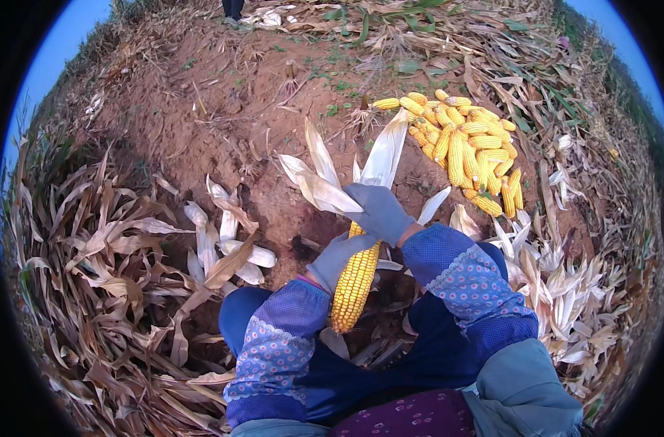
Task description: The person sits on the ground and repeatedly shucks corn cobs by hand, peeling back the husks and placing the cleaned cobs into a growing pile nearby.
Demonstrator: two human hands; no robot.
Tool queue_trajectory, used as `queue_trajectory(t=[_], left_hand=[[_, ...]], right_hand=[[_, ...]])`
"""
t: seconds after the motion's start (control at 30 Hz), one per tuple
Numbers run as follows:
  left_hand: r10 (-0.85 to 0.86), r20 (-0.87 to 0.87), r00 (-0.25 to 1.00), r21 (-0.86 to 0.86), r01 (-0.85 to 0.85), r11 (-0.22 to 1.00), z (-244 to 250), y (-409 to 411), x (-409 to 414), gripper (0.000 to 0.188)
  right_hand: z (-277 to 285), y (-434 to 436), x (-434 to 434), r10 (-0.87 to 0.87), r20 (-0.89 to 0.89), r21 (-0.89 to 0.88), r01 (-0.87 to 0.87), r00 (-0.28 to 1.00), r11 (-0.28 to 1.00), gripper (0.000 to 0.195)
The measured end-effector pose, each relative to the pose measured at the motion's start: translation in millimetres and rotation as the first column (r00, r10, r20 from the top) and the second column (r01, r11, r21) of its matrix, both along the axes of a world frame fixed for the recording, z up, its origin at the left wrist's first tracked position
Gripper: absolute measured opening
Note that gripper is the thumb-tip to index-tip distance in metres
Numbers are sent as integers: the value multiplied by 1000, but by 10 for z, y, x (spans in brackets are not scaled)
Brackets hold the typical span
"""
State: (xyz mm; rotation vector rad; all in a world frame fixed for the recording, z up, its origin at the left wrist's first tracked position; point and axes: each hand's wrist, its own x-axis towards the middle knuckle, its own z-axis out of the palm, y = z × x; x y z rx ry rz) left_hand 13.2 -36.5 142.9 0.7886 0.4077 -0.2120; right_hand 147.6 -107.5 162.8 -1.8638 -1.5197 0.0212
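Note:
Between my knees is an ear of yellow corn [355, 292], its bare kernels showing and its tip pointing down toward me. My left hand [340, 259], in a grey glove, is wrapped around the middle of the ear. Just above it, my right hand [379, 213], also gloved in grey, grips the base where the husk joins. Pale dry husk leaves [383, 150] spread upward and outward from that grip, still attached as far as I can see. The stalk end is hidden under my right hand.
A pile of husked yellow corn ears [468, 142] lies ahead on the right. Several ears in pale husks [244, 254] lie left. Dry corn stalks and leaves [108, 284] heap far left; stripped husks [556, 289] gather at right. A person's legs [233, 8] show at the top.

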Motion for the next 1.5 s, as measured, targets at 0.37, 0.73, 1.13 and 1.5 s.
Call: queue_trajectory(t=[0.37,0.73,1.13,1.5], left_hand=[[120,73,990,988,-88,125,-184,-150,128,76],[123,223,967,-263,-62,963,-84,-71,-71,55],[24,496,868,630,-379,677,-380,-158,90,52],[337,214,917,-8,-343,939,-200,-117,91,35]], right_hand=[[-45,251,-202,-339,-351,1,362,873,932,33],[450,163,-183,167,-975,208,329,148,921,28],[164,22,-181,-95,-989,-62,271,112,961,31],[771,-363,431,-48,-927,148,482,371,864,32]])
